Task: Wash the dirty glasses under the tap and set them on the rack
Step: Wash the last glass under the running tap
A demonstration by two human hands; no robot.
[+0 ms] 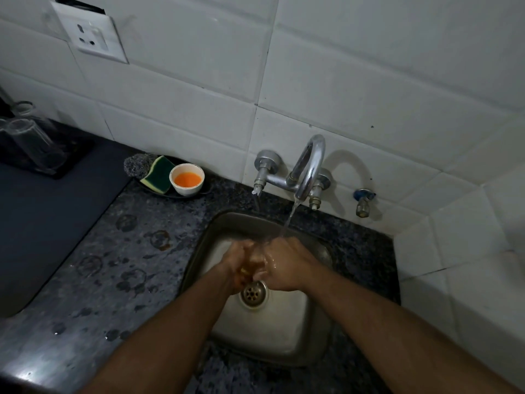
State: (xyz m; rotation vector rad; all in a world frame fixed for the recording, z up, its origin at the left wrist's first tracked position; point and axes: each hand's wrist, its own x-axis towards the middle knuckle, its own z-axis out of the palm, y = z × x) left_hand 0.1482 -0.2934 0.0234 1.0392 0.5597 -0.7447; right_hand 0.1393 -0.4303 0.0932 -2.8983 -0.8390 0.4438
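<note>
Both hands together under tap, sink

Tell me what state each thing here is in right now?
Curved chrome tap: running.
Steel sink: wet, drain open.
Left hand: under the stream, pressed against the right hand; a glass between them is hard to make out.
Right hand: wet, fingers curled.
White bowl: upright, holds orange liquid.
Clear glasses on dark rack: upside down.

White bowl w/ orange liquid beside green-yellow sponge & steel scrubber on desk; wall socket upper left.
</note>
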